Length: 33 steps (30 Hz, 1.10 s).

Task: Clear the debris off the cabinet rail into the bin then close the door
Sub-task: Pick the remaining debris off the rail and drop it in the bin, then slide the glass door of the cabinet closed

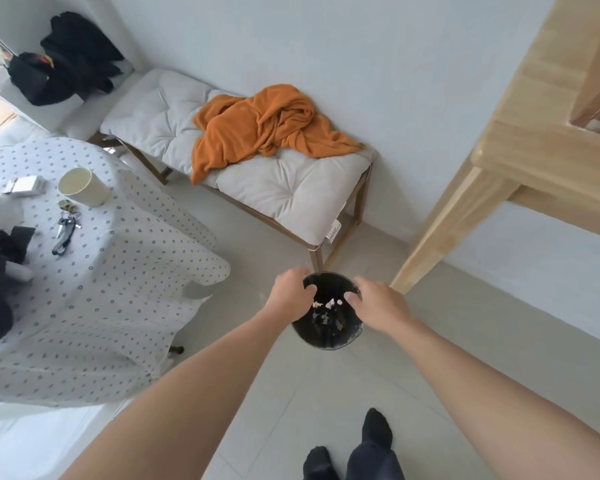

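Note:
A small round black bin sits low over the pale tiled floor, with white and grey scraps of debris inside. My left hand grips its left rim, fingers curled over the edge. My right hand holds the right rim in the same way. Both arms stretch down and forward from the bottom of the view. A light wooden cabinet on legs rises at the right. Its rail and door are out of sight.
A bench with a white cushion and an orange blanket stands against the wall behind the bin. At the left is a table under a dotted cloth with a cup, keys and dark bags. My feet in black socks are below.

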Each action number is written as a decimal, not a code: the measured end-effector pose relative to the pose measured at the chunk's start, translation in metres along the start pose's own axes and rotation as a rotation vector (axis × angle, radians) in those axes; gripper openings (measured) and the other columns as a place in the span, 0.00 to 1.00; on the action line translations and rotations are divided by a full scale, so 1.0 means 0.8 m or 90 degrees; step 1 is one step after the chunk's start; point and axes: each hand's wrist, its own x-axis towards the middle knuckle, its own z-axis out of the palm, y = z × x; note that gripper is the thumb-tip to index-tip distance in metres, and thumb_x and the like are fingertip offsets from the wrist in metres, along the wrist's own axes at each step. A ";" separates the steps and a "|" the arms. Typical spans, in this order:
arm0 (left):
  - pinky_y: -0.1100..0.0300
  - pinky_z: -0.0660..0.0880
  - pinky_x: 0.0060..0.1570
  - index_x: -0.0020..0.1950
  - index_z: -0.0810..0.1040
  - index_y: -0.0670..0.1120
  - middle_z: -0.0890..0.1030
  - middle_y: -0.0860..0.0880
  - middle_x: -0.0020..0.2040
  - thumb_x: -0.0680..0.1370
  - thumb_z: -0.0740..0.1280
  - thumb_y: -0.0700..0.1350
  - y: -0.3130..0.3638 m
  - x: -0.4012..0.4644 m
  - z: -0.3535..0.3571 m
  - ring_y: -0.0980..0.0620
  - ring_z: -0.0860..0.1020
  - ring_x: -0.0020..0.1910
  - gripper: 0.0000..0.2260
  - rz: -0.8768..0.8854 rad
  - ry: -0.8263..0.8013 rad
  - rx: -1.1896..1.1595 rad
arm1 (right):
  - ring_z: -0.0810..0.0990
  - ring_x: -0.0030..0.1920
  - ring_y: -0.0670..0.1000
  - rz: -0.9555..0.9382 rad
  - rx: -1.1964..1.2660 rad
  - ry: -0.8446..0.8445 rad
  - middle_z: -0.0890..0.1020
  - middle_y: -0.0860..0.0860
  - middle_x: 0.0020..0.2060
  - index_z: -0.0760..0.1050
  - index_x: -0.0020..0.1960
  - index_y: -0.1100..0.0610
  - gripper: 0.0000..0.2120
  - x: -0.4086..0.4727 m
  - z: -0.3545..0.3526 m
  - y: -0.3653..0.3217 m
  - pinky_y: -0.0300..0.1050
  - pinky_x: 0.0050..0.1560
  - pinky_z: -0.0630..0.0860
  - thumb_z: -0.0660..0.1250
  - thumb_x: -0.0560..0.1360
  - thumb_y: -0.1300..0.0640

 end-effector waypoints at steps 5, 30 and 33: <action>0.50 0.73 0.69 0.77 0.73 0.45 0.78 0.43 0.73 0.83 0.65 0.43 0.028 -0.031 -0.035 0.41 0.75 0.72 0.20 0.045 0.010 0.038 | 0.83 0.65 0.60 0.001 0.016 0.038 0.85 0.53 0.65 0.72 0.75 0.51 0.23 -0.054 -0.054 -0.022 0.56 0.56 0.79 0.57 0.86 0.41; 0.53 0.69 0.62 0.85 0.51 0.49 0.68 0.45 0.81 0.81 0.69 0.51 0.503 -0.200 -0.149 0.40 0.70 0.76 0.38 0.509 0.050 0.030 | 0.82 0.64 0.59 0.189 0.070 0.658 0.85 0.53 0.61 0.82 0.65 0.56 0.14 -0.438 -0.461 0.197 0.56 0.60 0.79 0.63 0.86 0.52; 0.52 0.72 0.57 0.82 0.51 0.51 0.71 0.45 0.76 0.80 0.71 0.50 0.521 -0.191 -0.129 0.38 0.76 0.67 0.38 0.532 0.047 -0.023 | 0.78 0.68 0.62 0.198 0.002 0.705 0.82 0.56 0.66 0.81 0.69 0.58 0.16 -0.448 -0.473 0.233 0.59 0.61 0.80 0.64 0.85 0.54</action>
